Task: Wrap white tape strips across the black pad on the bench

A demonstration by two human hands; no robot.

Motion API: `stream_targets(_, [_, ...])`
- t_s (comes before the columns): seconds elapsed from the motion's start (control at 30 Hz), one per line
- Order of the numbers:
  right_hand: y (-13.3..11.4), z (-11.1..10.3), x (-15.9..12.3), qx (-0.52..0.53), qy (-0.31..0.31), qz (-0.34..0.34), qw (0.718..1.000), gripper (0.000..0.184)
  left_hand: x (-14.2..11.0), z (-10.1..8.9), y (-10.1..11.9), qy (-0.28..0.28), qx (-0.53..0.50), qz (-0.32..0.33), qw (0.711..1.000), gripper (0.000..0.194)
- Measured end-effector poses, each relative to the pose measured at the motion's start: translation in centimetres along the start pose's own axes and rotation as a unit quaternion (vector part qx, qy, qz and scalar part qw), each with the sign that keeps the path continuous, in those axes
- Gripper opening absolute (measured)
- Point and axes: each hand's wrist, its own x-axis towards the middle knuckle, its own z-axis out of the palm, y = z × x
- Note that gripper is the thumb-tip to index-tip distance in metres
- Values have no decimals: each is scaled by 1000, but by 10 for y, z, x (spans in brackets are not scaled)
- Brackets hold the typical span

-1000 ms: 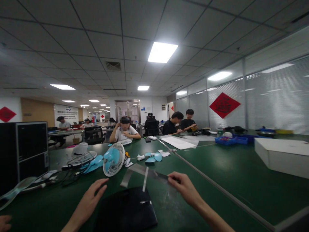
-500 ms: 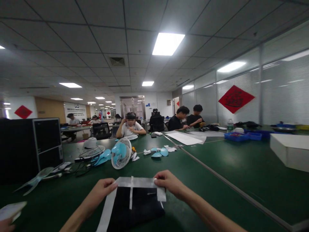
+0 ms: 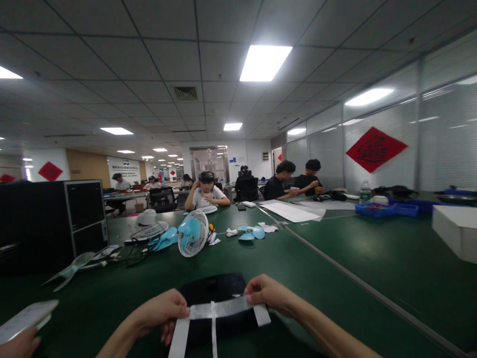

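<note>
My left hand [image 3: 162, 309] pinches the left end of a shiny whitish strap [image 3: 227, 308] between thumb and fingers. At the other end, my right hand [image 3: 269, 294] grips it the same way, so the strap stretches between them with a slight sag. A ribbed white band [image 3: 180, 338] hangs below my left hand, and a shorter ribbed piece [image 3: 262, 315] hangs below the right. One narrow white strip [image 3: 213, 330] crosses the strap near its middle. Behind and below lies a flat black item [image 3: 212, 287] on the green table; its kind is unclear.
At lower left, another person's hand [image 3: 20, 343] holds a phone-like flat object [image 3: 28, 318]. Ahead are a small fan [image 3: 193, 233], loose blue fan blades [image 3: 251, 232] and cables. A black computer case [image 3: 87, 214] stands left; a white box [image 3: 456, 231] and blue tray [image 3: 372, 209] sit right.
Both hands have lowered the strap toward me, uncovering more of the black item's far edge. The view has shifted slightly, and the phone-like object shows more at lower left.
</note>
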Motion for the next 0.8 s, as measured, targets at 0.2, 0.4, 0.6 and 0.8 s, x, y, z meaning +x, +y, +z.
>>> stream_targets(0.2, [9, 4, 9, -75, 20, -15, 997, 18, 11, -4, -13, -2, 37, -10, 999, 47])
stream_targets(0.4, [9, 8, 11, -174, 31, -39, 984, 20, 22, -11, -25, 9, 79, -6, 997, 41])
stream_targets(0.6, [7, 10, 6, -216, 40, -48, 974, 21, 19, -12, -18, 38, 154, -16, 987, 40])
stream_targets(0.8, [-2, 11, -2, -227, 38, -47, 972, 22, 14, -8, -13, 53, 193, -14, 980, 36])
